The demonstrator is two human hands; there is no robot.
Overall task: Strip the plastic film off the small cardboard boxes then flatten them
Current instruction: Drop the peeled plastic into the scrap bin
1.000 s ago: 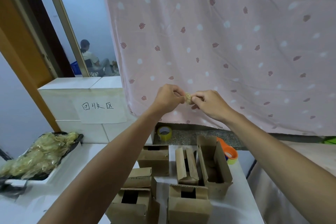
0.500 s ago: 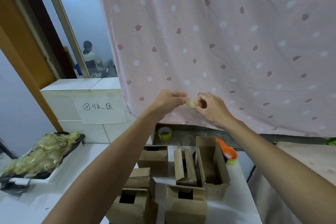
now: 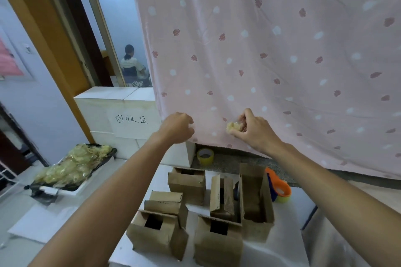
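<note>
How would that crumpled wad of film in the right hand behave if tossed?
The wad of film is probably very light and soft: the right hand pinches it with fingertips alone. Crumpled and irregular, it likely would not roll far and might cling to skin.

**What the Things Are Made Of**

The small cardboard boxes are made of brown card. It looks dull and a bit rough, and the flaps are creased. The wad of plastic film is yellowish, crinkled and shiny. The same shiny film is heaped in the pile of film, which is laid on a black plastic bag. The curtain is made of soft, dull pink cloth. The bench is white, smooth and slightly glossy. The tape roll is glossy. The tape holder is made of smooth orange plastic. The sign is written on plain white paper.
</note>
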